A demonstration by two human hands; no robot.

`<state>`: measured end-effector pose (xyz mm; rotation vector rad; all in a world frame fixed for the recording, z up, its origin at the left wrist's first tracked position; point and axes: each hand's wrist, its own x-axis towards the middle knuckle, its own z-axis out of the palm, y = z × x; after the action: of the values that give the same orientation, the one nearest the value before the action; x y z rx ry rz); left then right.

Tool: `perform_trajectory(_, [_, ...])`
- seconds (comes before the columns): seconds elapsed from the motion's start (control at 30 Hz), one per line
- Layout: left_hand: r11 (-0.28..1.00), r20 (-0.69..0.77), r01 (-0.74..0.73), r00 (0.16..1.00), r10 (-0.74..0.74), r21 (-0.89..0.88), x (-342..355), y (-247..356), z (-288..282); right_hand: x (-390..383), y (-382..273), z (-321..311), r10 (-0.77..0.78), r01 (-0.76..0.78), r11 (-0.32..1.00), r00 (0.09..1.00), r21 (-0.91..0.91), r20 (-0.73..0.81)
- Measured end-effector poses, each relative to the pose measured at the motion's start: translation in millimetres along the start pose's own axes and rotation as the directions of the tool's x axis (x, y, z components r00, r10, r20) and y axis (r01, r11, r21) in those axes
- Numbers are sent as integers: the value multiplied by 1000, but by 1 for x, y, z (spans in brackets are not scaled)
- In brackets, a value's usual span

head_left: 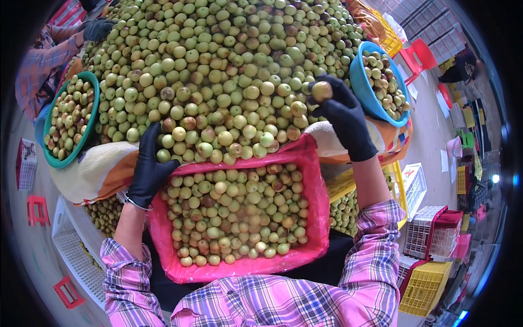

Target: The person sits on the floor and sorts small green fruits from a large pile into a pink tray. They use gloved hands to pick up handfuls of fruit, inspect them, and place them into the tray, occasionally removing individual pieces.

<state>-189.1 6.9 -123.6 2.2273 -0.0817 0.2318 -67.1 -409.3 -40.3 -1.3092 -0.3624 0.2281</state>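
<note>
A large heap of green and brownish jujubes [218, 71] rises in front of me. My right hand [346, 117], in a black glove, pinches a single yellowish-brown jujube [322, 91] just over the heap's right side. At the heap's near left edge rests my left hand [147, 166], also black-gloved. Its thumb and fingers are spread, with a green jujube [163, 156] lying beside them against the pile. Between my forearms sits a crate lined with pink plastic [317, 218], full of jujubes; its far rim touches the heap's edge.
A green basin [95, 109] of browner jujubes stands left, a blue basin [357, 82] right. Patterned cloth [92, 169] borders the heap. Yellow crate [403, 201] and white crate [71, 229] flank me. Another person's gloved hand [98, 29] is at far left. Red stools [418, 59] stand beyond.
</note>
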Motion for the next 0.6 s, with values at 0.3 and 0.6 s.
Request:
perform_trajectory(0.3, [999, -4, -19, 1000, 19, -42, 0, 0, 1, 4, -45, -186, -661, 48, 486, 673, -872, -331])
perform_trajectory(0.6, [1000, 13, -17, 1000, 17, -21, -1, -3, -1, 2, -34, -213, -697, -292, 9, 684, -956, -216])
